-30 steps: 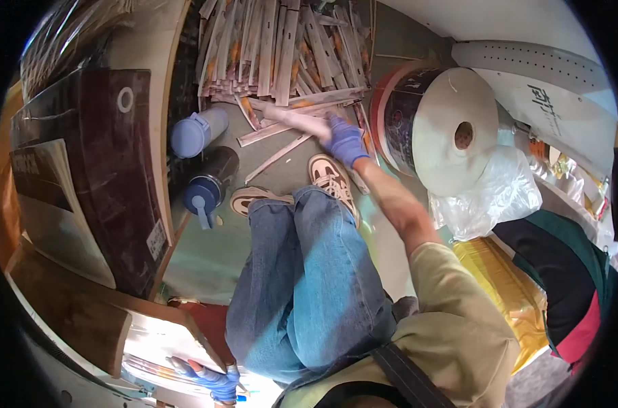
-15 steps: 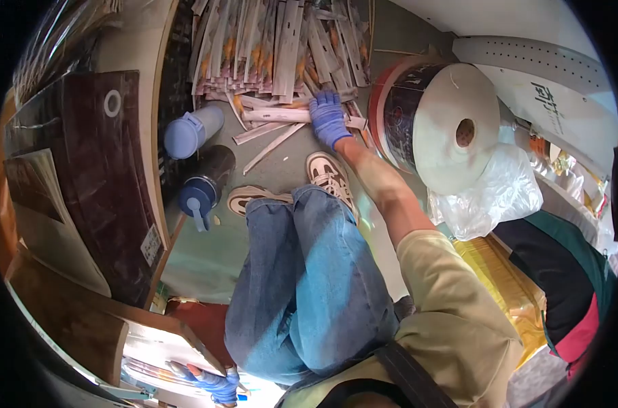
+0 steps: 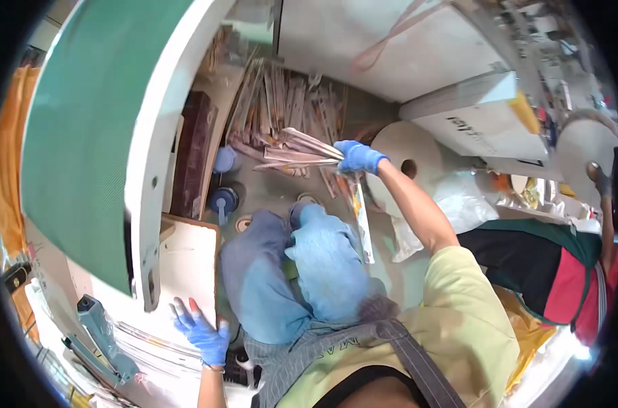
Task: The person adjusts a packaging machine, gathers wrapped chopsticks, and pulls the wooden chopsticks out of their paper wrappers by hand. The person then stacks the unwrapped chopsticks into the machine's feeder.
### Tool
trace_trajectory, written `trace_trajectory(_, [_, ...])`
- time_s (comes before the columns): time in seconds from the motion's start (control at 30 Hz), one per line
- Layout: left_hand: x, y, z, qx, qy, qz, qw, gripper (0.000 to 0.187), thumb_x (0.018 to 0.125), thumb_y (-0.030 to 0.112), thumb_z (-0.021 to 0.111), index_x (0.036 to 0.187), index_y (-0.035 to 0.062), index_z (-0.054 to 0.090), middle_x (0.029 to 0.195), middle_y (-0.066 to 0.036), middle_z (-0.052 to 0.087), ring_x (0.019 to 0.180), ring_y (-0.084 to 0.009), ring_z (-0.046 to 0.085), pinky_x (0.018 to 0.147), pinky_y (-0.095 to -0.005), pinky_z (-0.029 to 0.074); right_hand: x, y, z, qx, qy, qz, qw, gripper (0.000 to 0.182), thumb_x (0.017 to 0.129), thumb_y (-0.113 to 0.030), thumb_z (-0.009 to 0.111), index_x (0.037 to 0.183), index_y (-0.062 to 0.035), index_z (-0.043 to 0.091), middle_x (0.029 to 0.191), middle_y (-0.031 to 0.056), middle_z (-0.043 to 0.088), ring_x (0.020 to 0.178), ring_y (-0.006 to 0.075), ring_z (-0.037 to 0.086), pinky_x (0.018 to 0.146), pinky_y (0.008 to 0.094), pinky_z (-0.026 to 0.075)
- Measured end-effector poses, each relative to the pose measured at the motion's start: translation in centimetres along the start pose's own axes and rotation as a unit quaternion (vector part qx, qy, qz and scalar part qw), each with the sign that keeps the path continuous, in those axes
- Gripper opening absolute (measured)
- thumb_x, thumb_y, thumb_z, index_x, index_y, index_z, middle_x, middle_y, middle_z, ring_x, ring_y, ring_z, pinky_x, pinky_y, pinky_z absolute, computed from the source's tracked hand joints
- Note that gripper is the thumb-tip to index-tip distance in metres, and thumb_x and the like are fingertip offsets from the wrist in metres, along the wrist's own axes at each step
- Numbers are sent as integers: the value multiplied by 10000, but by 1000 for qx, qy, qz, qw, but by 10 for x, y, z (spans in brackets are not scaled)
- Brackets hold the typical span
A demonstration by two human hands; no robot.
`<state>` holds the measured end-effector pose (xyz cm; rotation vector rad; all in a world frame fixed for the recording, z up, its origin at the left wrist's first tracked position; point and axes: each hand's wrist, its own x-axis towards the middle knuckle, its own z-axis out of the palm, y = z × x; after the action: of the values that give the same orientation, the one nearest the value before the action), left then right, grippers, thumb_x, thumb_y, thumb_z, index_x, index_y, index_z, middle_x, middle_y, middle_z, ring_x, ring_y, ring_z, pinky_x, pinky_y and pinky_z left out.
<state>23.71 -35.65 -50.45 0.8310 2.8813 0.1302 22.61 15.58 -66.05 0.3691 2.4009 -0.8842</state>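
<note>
My right hand (image 3: 361,158), in a blue glove, is closed round a bunch of long flat printed strips (image 3: 302,151). The strips fan out to the left, raised above the floor. Behind them lies a large pile of similar strips (image 3: 282,102); one more strip (image 3: 362,221) slants downward below my right wrist. At lower left my left hand (image 3: 203,336), gloved in blue with bare fingertips, has its fingers spread and holds nothing. It is near a white work surface (image 3: 186,251) and a stack of pale strips (image 3: 149,343).
A large white roll (image 3: 404,153) stands right of the pile. Two bottles, one with a blue cap (image 3: 222,202), stand left of my feet. A green-topped panel (image 3: 98,136) juts in at left, above a teal tool (image 3: 105,336). Another person's arm (image 3: 607,224) shows at far right.
My right hand has lifted strips off the floor pile. My left hand has come further into view with fingers spread. The view has risen, showing the green panel.
</note>
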Motion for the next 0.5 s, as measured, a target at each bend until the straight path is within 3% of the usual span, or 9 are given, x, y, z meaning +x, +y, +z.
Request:
trace_trajectory(0.07, [7,31,4,-57,73,-6,996,701,704,264,572,1304,40,287,1363,-247,205,1246,-461,189,981,-537,200,-52,-18,-53,107,18,-60,992,260,629,-55,580,884,-22,542,766,80,561,749,180,533,689,332,448])
trace_trajectory(0.13, [29,87,-8,-210,144,118,960,515,706,181,565,1182,46,423,1255,-211,385,1165,-434,341,967,-523,251,-105,-52,-100,196,25,-40,979,226,640,-16,558,865,-17,537,743,29,531,735,106,476,688,301,438])
trace_trajectory(0.17, [50,118,-28,-325,112,181,922,468,704,133,568,1152,57,456,1203,-181,438,1133,-393,397,955,-476,297,-135,-75,-124,195,34,-60,978,245,654,-14,548,896,0,515,719,35,526,661,114,537,624,284,467])
trace_trajectory(0.2, [60,149,-28,-434,96,170,880,387,741,127,572,1109,50,483,1188,-151,455,1134,-332,416,948,-428,332,-174,-109,-147,319,-12,-27,947,269,675,-20,533,938,11,489,692,49,519,549,152,580,527,265,488])
trace_trajectory(0.27, [96,196,-19,-774,-30,88,626,474,797,289,570,1171,40,421,1218,-129,432,1153,-296,404,963,-414,330,-228,-161,-169,289,56,-59,954,310,674,-16,535,976,16,471,674,49,514,473,189,593,452,256,489])
trace_trajectory(0.33, [138,221,-84,-956,-206,-36,206,714,803,554,471,1235,-5,362,1190,-151,455,1136,-292,420,970,-418,325,-284,-205,-174,312,80,-99,942,331,656,-50,570,970,10,481,689,47,515,499,173,582,480,254,489])
trace_trajectory(0.4, [152,223,-146,-961,-248,-41,113,792,740,664,445,1213,44,304,1230,-131,385,1150,-294,389,962,-485,309,-331,-231,-152,337,132,-139,922,359,636,-90,605,964,2,491,705,45,515,528,156,566,502,256,484])
trace_trajectory(0.47, [168,223,-179,-966,-234,33,109,743,713,695,447,1077,48,410,1070,-151,475,994,-308,485,872,-516,382,-359,-238,-106,361,214,-176,890,394,613,-137,638,959,-8,501,721,45,512,559,138,544,520,260,477])
trace_trajectory(0.5, [163,221,-190,-957,-226,78,166,722,716,689,449,1044,47,429,1020,-153,494,937,-313,502,839,-511,402,-366,-240,-78,378,235,-164,880,418,609,-181,662,957,-12,505,727,37,511,623,125,539,565,257,473])
